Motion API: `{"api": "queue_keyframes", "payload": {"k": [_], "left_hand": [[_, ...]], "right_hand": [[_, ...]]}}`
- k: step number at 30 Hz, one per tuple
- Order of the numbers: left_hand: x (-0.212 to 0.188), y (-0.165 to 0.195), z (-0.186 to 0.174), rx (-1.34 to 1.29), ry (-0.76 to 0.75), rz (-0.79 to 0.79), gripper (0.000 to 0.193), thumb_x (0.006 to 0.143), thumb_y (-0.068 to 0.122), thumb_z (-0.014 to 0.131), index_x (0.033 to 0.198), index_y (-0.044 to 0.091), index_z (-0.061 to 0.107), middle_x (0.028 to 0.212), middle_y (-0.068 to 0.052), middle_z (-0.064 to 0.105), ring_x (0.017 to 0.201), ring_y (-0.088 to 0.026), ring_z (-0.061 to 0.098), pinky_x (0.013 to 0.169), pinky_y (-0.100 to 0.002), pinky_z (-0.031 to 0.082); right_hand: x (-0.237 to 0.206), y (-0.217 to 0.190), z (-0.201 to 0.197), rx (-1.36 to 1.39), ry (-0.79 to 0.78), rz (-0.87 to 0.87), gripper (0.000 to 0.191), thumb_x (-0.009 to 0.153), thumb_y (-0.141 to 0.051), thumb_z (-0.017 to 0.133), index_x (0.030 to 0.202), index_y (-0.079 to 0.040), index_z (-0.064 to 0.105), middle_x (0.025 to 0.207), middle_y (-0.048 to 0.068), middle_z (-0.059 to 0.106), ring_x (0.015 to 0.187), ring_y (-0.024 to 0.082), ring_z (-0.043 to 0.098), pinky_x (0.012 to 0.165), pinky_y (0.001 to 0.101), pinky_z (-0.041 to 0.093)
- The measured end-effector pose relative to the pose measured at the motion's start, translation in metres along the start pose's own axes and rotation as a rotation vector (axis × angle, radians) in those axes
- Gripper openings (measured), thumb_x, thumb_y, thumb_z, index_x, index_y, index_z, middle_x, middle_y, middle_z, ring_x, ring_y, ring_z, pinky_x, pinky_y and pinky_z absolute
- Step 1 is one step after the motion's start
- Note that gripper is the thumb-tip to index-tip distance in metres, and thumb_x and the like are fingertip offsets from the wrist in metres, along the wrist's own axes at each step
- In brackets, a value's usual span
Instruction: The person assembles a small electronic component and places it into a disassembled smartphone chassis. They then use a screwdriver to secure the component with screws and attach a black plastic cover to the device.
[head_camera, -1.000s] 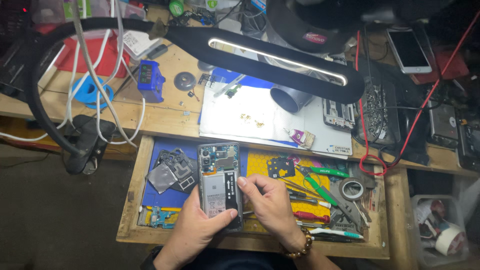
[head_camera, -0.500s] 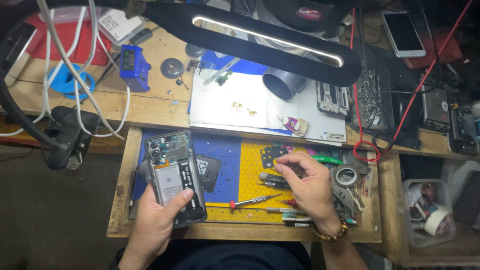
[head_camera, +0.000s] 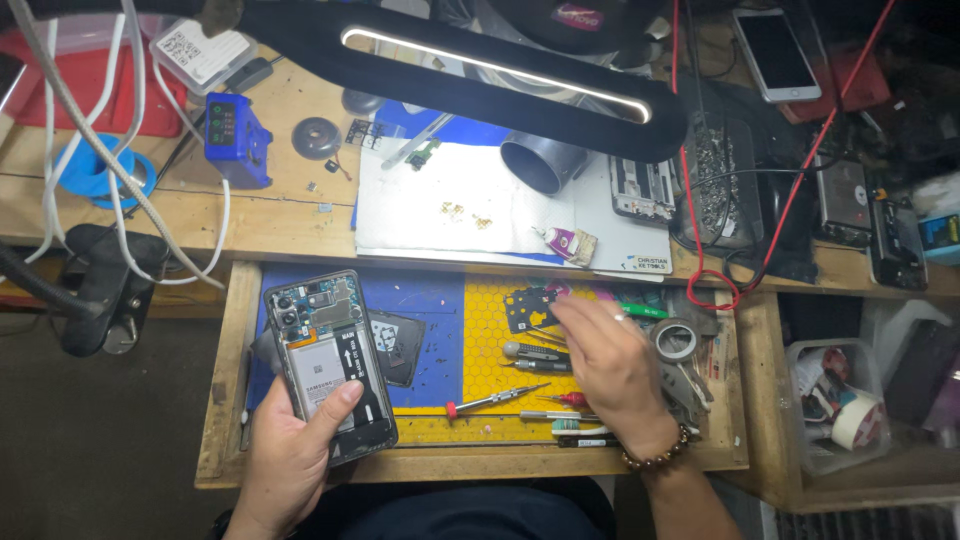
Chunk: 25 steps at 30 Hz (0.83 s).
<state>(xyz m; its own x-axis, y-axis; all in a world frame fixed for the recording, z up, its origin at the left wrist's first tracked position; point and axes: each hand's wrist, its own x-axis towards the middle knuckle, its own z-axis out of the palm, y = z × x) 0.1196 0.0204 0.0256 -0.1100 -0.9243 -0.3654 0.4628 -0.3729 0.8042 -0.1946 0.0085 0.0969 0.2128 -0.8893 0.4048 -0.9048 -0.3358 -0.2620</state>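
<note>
- the left hand (head_camera: 290, 455) gripped the opened phone (head_camera: 328, 362) over the drawer's (head_camera: 222, 400) left side, back up, thumb across the battery to steady it and keep the insides in view.
- the right hand (head_camera: 605, 365) hovered, fingers loosely spread and empty, over the tools (head_camera: 535, 352) on the yellow mat (head_camera: 490, 330), near the tape roll (head_camera: 676, 340).

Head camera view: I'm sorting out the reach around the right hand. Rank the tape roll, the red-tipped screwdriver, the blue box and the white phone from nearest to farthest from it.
From the right hand:
1. Tape roll, just to its right in the drawer.
2. Red-tipped screwdriver, to its left on the yellow mat.
3. White phone, far up at the top right of the bench.
4. Blue box, far up at the left.
</note>
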Motion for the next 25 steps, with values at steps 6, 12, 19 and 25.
{"api": "queue_keyframes", "payload": {"k": [6,12,19,25], "left_hand": [[-0.001,0.006,0.004,-0.004,0.012,0.069,0.041,0.091,0.002,0.065,0.131,-0.001,0.055,0.114,-0.013,0.071,0.099,-0.018,0.07,0.085,-0.035,0.059],[-0.005,0.038,-0.015,-0.067,0.066,0.19,0.045,0.093,0.003,0.062,0.137,0.002,0.051,0.116,-0.011,0.069,0.1,-0.016,0.068,0.086,-0.034,0.059],[-0.007,0.051,-0.033,-0.067,0.07,0.231,0.041,0.095,0.006,0.062,0.135,0.001,0.052,0.116,-0.012,0.069,0.101,-0.016,0.069,0.087,-0.034,0.059],[-0.003,0.034,-0.035,-0.115,0.059,0.175,0.046,0.095,0.008,0.063,0.139,0.0,0.052,0.12,-0.012,0.067,0.106,-0.017,0.066,0.091,-0.035,0.056]], "right_hand": [[0.014,0.003,-0.005,-0.013,-0.148,0.044,0.04,0.081,-0.005,0.074,0.12,-0.003,0.067,0.119,0.012,0.07,0.101,0.033,0.064,0.087,0.0411,0.053],[0.016,0.008,-0.005,-0.016,-0.183,0.054,0.038,0.08,-0.009,0.076,0.117,-0.005,0.069,0.116,0.01,0.071,0.101,0.032,0.065,0.086,0.0413,0.054],[0.015,-0.009,0.003,0.025,-0.078,-0.018,0.034,0.083,-0.005,0.072,0.117,-0.004,0.069,0.119,0.012,0.071,0.102,0.033,0.067,0.087,0.0407,0.054],[0.027,-0.055,0.047,0.249,-0.267,-0.12,0.022,0.086,-0.015,0.078,0.106,-0.009,0.072,0.108,0.008,0.074,0.097,0.03,0.07,0.084,0.0377,0.056]]}}
